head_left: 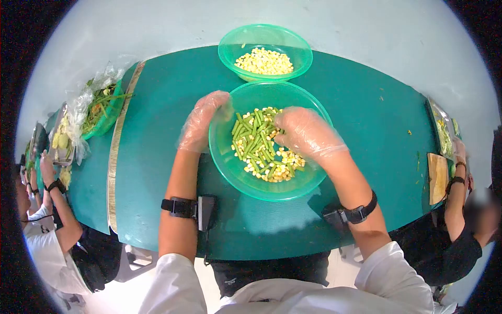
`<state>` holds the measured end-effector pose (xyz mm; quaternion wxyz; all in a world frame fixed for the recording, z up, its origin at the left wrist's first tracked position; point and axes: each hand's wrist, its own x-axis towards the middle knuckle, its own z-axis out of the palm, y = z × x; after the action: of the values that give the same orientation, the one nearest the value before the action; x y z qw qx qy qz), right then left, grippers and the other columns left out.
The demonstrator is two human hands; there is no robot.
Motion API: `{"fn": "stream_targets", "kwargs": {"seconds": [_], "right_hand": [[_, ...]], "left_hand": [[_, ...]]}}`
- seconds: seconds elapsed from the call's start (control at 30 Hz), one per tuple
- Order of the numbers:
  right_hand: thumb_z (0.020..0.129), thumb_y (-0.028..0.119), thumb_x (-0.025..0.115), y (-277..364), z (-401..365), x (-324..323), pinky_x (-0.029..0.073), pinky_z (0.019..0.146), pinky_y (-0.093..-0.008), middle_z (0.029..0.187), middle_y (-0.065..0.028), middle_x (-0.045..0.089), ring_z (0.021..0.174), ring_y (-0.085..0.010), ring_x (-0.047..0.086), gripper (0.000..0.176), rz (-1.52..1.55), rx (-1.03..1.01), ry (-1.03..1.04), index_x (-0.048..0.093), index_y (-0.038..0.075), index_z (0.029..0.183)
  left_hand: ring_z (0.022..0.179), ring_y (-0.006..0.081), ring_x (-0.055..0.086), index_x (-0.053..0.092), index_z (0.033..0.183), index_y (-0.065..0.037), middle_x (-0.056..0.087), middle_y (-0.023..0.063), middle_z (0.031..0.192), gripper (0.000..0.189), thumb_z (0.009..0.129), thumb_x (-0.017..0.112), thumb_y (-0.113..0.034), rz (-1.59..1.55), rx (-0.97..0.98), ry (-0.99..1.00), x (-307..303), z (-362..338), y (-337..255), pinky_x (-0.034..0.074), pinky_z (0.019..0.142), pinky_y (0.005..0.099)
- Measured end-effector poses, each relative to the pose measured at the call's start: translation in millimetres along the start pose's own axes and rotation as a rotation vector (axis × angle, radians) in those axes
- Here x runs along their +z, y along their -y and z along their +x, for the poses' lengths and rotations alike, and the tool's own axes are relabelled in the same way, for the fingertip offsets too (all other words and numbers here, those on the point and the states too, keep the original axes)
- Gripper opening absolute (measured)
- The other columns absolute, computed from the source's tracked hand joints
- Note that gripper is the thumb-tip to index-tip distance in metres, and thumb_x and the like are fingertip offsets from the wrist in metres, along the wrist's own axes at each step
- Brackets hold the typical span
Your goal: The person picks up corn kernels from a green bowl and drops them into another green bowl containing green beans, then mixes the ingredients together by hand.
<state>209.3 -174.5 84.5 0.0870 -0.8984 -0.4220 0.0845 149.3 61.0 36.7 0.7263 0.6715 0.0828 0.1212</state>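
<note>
A green see-through plastic bowl [225,170] stands in front of me on the table. In it lie cut green bean pieces [252,138] mixed with pale yellow corn kernels [282,174]. My left hand [206,118], in a clear plastic glove, is closed on the bowl's upper left rim, its fingertips partly seen through the plastic. My right hand [307,131], gloved too, reaches inside over the right part of the mix with curled fingers. What those fingers hold, if anything, is hidden.
Behind stands a second green bowl [230,57] with kernels. At left, past a table seam [116,152], are a green basket of greens [112,112] and a co-worker's hand [47,170]. A cutting board [437,179] and another person's arm [456,196] are at right.
</note>
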Motion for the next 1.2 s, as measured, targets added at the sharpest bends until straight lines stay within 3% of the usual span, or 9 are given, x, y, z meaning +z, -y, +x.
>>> {"fn": "stream_targets", "kwargs": {"seconds": [0.07,0.27,0.47,0.57,0.97,1.07,1.17,1.2], "right_hand": [[0.079,0.016,0.071,1.6,0.5,0.5,0.05,0.083,-0.0487,0.093,-0.02,0.065,0.093,-0.0389,0.063,0.021,0.007,-0.012,0.019,0.066,0.001,0.092],[0.079,0.016,0.071,6.2,-2.5,1.4,0.05,0.082,-0.0488,0.093,-0.0195,0.064,0.093,-0.0396,0.063,0.02,0.053,-0.073,0.033,0.063,0.0,0.089],[0.08,0.016,0.069,2.7,-0.6,4.1,0.051,0.079,-0.0491,0.09,-0.0192,0.065,0.09,-0.0401,0.063,0.019,0.052,-0.091,0.049,0.062,0.0,0.089],[0.081,0.015,0.067,2.4,-0.6,5.8,0.051,0.077,-0.05,0.087,-0.0204,0.065,0.087,-0.0407,0.064,0.018,0.045,-0.077,0.056,0.061,0.0,0.088],[0.079,0.011,0.056,0.1,-0.3,9.3,0.051,0.073,-0.0544,0.077,-0.0283,0.063,0.078,-0.045,0.064,0.015,-0.004,-0.037,0.047,0.06,-0.003,0.086],[0.08,0.01,0.056,-0.2,-0.5,9.3,0.051,0.073,-0.0545,0.077,-0.0286,0.063,0.078,-0.0452,0.065,0.016,0.004,-0.037,0.044,0.06,-0.003,0.087],[0.08,0.01,0.057,5.3,-2.6,3.4,0.053,0.075,-0.0536,0.08,-0.0285,0.065,0.081,-0.0442,0.066,0.016,-0.006,0.005,0.072,0.063,-0.002,0.089],[0.08,0.009,0.057,9.5,-3.5,-0.1,0.054,0.076,-0.0526,0.083,-0.0282,0.066,0.083,-0.0433,0.067,0.015,-0.022,0.027,0.09,0.065,-0.001,0.089]], "left_hand": [[0.082,0.0137,0.053,0.062,0.094,-0.005,0.057,0.0013,0.088,0.035,0.09,0.058,-0.04,-0.003,-0.021,-0.087,1.2,1.0,4.6,0.046,0.079,0.0287],[0.094,0.017,0.057,0.065,0.106,-0.004,0.061,0.0065,0.102,0.041,0.091,0.057,-0.041,0.052,-0.08,0.036,-7.0,3.1,4.5,0.046,0.088,0.0314],[0.098,0.0183,0.057,0.064,0.11,-0.003,0.06,0.0085,0.109,0.044,0.091,0.057,-0.041,0.086,0.054,-0.028,-11.1,4.7,18.4,0.046,0.09,0.0323],[0.103,0.0195,0.057,0.064,0.114,-0.002,0.059,0.0102,0.116,0.046,0.09,0.058,-0.041,0.001,-0.121,0.011,-8.9,3.6,7.6,0.046,0.093,0.033],[0.104,0.0182,0.057,0.063,0.117,-0.002,0.059,0.0094,0.119,0.049,0.09,0.06,-0.042,0.03,-0.072,-0.044,-6.1,-0.1,7.3,0.046,0.094,0.0328],[0.11,0.0208,0.057,0.062,0.118,-0.002,0.058,0.0117,0.123,0.046,0.092,0.058,-0.04,0.128,0.04,0.011,-19.6,9.2,28.8,0.044,0.098,0.0344],[0.12,0.0251,0.054,0.061,0.121,-0.005,0.056,0.0148,0.13,0.041,0.095,0.054,-0.036,0.004,-0.139,-0.001,-5.3,-0.8,1.7,0.041,0.104,0.0369],[0.122,0.0263,0.052,0.061,0.122,-0.006,0.055,0.0154,0.131,0.039,0.096,0.054,-0.034,0.082,-0.073,0.017,-8.9,0.5,7.4,0.04,0.105,0.0374]]}}
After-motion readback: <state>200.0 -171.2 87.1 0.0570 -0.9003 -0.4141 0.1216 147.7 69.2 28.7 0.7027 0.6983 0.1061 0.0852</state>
